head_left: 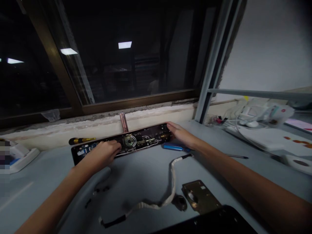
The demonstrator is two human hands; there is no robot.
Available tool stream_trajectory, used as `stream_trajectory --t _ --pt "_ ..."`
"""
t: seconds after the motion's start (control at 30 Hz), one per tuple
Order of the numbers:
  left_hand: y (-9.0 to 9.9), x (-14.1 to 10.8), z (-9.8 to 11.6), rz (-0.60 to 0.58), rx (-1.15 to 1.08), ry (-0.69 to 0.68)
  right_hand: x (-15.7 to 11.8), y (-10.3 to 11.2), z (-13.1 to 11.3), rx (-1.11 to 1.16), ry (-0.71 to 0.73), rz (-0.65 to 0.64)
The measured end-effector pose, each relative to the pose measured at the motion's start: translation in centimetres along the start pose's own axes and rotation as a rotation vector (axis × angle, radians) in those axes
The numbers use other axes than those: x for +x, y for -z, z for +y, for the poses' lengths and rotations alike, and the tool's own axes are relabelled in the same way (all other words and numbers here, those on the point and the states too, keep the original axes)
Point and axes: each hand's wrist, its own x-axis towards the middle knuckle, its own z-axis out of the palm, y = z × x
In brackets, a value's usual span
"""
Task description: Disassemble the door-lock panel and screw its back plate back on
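Grey-blue table (pixel 141 178) | white-wrapped cable (pixel 173 178) | metal plate (pixel 206 196) | blue item (pixel 175 148) | slim pointed tool (pixel 237 156)

Right hand (pixel 177 132) partly hidden behind case (pixel 140 140), part of case covered by left hand (pixel 105 152), left fingertips unclear; black panel (pixel 212 222) cut off by bottom edge; dark bits (pixel 97 190) too small to tell

It is dim, but probably a workshop. The table (pixel 138 177) holds a screwdriver (pixel 81 140), a cable (pixel 173 177) and an opened device (pixel 145 140).
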Motion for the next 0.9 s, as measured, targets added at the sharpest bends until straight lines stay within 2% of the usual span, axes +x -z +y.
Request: stream_trajectory --t 0.27,0.4,0.5,0.6,0.7,0.77,0.83,0.9 --pt "0.8 -0.1 0.7 -0.044 -0.013 0.151 -0.2 -0.1 -0.2 0.0 0.001 0.002" --pt "1.2 -0.2 1.0 -0.028 -0.007 0.198 -0.3 -0.1 -0.3 0.004 -0.01 0.002" --pt "1.4 -0.2 1.2 -0.042 -0.099 0.202 -0.3 -0.1 -0.4 0.007 -0.014 0.006" --pt "1.4 -0.1 1.1 -0.083 -0.423 0.213 -0.2 -0.1 -0.4 0.011 -0.012 0.01" --pt "1.3 -0.1 1.0 -0.162 -0.98 0.366 -0.2 -0.1 -0.2 0.014 -0.01 0.009" --pt "1.4 -0.2 1.1 -0.192 -1.259 0.479 -0.1 -0.1 -0.1 0.015 -0.007 0.009" --pt "1.6 -0.2 1.2 -0.182 -1.361 0.547 -0.1 0.0 0.1 0.015 -0.001 0.01" --pt "1.9 -0.1 1.3 -0.146 -1.345 0.588 0.0 0.0 0.1 0.014 0.004 0.01"
